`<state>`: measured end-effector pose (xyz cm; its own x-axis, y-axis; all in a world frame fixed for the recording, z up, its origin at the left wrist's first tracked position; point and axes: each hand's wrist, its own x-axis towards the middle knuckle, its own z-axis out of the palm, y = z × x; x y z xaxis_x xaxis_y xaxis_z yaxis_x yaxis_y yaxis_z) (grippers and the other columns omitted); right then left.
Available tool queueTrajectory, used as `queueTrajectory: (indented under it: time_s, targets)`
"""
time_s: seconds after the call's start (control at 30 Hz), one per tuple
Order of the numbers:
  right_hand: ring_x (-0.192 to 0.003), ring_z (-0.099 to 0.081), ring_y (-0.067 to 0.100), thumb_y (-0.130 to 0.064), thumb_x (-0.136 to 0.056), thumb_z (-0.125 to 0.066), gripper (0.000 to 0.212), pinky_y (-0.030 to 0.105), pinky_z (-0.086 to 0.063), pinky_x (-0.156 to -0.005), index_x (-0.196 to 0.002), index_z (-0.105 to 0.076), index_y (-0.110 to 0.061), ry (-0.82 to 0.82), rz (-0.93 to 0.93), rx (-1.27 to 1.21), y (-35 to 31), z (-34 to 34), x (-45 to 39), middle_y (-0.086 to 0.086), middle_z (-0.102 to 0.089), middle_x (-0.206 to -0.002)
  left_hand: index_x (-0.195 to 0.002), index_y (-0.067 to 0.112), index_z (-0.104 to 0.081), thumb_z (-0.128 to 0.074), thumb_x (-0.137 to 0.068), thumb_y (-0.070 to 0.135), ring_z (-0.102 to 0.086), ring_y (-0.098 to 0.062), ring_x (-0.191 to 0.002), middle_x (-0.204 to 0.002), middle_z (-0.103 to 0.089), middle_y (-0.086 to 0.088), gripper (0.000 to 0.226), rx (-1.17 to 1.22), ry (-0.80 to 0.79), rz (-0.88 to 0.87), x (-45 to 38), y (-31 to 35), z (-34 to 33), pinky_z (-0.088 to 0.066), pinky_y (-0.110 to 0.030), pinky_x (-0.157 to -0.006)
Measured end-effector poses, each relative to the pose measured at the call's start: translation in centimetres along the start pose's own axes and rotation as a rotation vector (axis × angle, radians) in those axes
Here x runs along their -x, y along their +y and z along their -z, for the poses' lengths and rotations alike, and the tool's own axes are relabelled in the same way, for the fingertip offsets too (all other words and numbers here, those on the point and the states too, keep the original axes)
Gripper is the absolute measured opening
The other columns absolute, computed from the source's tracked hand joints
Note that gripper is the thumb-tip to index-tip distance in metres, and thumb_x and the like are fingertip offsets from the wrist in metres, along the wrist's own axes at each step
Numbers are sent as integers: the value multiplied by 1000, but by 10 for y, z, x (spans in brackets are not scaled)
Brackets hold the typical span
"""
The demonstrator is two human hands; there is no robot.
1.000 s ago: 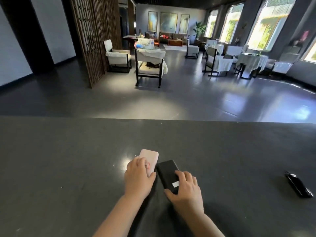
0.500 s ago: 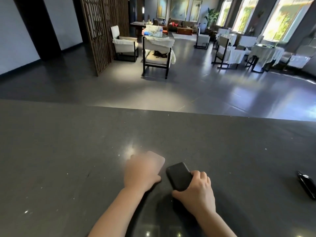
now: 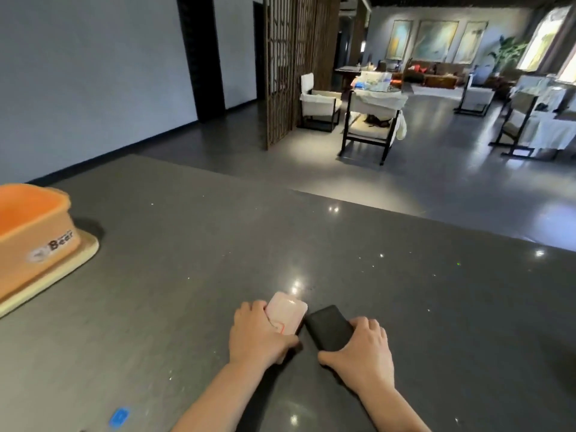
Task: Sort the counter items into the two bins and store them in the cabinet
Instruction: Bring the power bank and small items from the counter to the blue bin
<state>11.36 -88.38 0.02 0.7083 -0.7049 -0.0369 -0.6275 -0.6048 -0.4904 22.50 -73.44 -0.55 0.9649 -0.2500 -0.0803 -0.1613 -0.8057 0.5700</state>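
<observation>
pink pack (image 3: 286, 313): flat on the desk (image 3: 187, 291), near the front edge, just left of the black one and touching or all but touching it.
black pack (image 3: 328, 327): flat on the desk, angled away to the left.
left hand (image 3: 257, 335): fingers curled over the pink pack's left edge, thumb along its near end; it grips the pack.
right hand (image 3: 363, 350): fingers wrapped over the black pack's right side, thumb at its near end; it grips the pack.
step: picking up, judged from both grips; neither pack looks clear of the desk yet, though that is hard to tell.
next move: lift both and carry them well left to a bin; which pack goes to which bin cannot be told.
orange bin (image 3: 31, 238): at the far left on a pale tray (image 3: 78, 263), well apart from the hands; only its inner wall shows, contents hidden.
second bin: not seen.
blue tag (image 3: 119, 416): on the desk at the near edge.
</observation>
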Motion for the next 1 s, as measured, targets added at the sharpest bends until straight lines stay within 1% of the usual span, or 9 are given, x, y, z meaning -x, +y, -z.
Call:
queueTrajectory:
  time_s: [0.1,0.2,0.33,0.5,0.6,0.67,0.77,0.87,1.0]
  targets:
    - [-114,-40,10,-59,-42,-68,86,26,-45,-91,-119,-49,-27,-45,112,-18,-6,0,20,-12,-45,-111,-102,27,-53,-58,-29,62,-45,-17,-102,-94,-43,7,81,67,102,72,32,-21,11,-43,-27,-81]
    - [-115,-41,12,-57,-44,-69,85,29,-46,-91,-120,-46,-26,-89,240,-51,-37,-1,37,-10,-45,-113,-95,29,-56,-59,-31,60,-49,-16,-96,-90,-46,9,70,145,236,180,67,-44,38,-42,-27,-73]
    - [-112,-43,14,-54,-45,-76,83,33,-47,-89,-118,-46,-28,-159,423,-181,-100,-14,76,-9,-44,-110,-94,29,-60,-64,-34,59,-55,-12,-90,-92,-56,9,66,141,421,294,114,-93,94,-51,-32,-69]
    - [-106,-44,13,-53,-42,-76,79,35,-47,-85,-112,-47,-31,-293,687,-286,-182,-43,153,-10,-44,-105,-103,41,-50,-70,-37,60,-46,-7,-96,-95,-44,18,72,149,692,452,184,-165,167,-46,-25,-70]
    - [-105,-42,12,-55,-39,-76,79,35,-47,-86,-109,-46,-34,-355,811,-297,-230,-64,197,-13,-40,-101,-107,41,-47,-69,-39,59,-45,-8,-98,-96,-43,17,74,129,782,540,218,-206,202,-51,-28,-73]
    - [-105,-43,12,-56,-38,-76,80,34,-46,-86,-108,-44,-35,-370,876,-296,-262,-81,225,-13,-38,-99,-110,39,-47,-66,-38,61,-45,-7,-98,-98,-44,17,78,134,850,589,236,-236,223,-49,-25,-71]
    - [-104,-41,9,-58,-38,-76,81,31,-46,-86,-106,-39,-38,-407,931,-322,-318,-110,264,-15,-36,-99,-111,36,-52,-64,-38,60,-45,-6,-95,-95,-44,18,78,129,963,598,252,-289,261,-38,-18,-62]
    - [-102,-38,6,-58,-38,-78,82,30,-47,-87,-106,-35,-41,-441,951,-332,-376,-136,298,-17,-35,-99,-108,34,-56,-66,-39,53,-48,-10,-94,-93,-47,15,72,95,1009,583,258,-337,311,-44,-24,-68]
    - [-101,-41,6,-61,-34,-73,82,31,-48,-83,-104,-34,-43,-410,976,-393,-446,-158,323,-18,-36,-98,-105,36,-57,-67,-38,51,-51,-11,-91,-91,-47,16,69,90,1076,548,246,-388,373,-48,-29,-71]
